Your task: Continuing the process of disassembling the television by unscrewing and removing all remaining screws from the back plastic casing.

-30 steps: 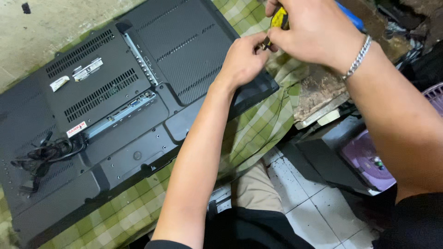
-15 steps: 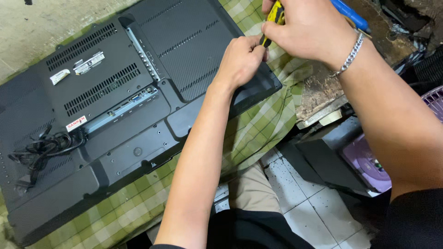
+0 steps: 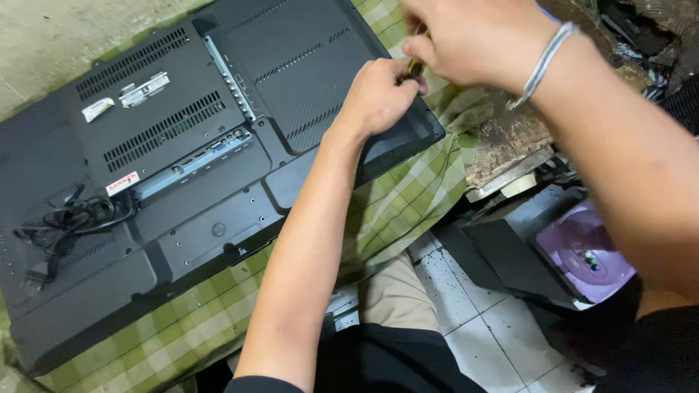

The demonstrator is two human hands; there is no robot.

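Compared with half a second earlier: right hand (image 3: 477,40) dropped closer over the left hand (image 3: 378,94), both bunched at the near right corner of the black television (image 3: 218,145) lying face down on the checked cloth (image 3: 408,204). Taken as work on one corner fastening. Screwdriver (image 3: 416,69) mostly hidden; right grip clamped on it. Left grip curled, contents indiscernible. Fastening itself covered.
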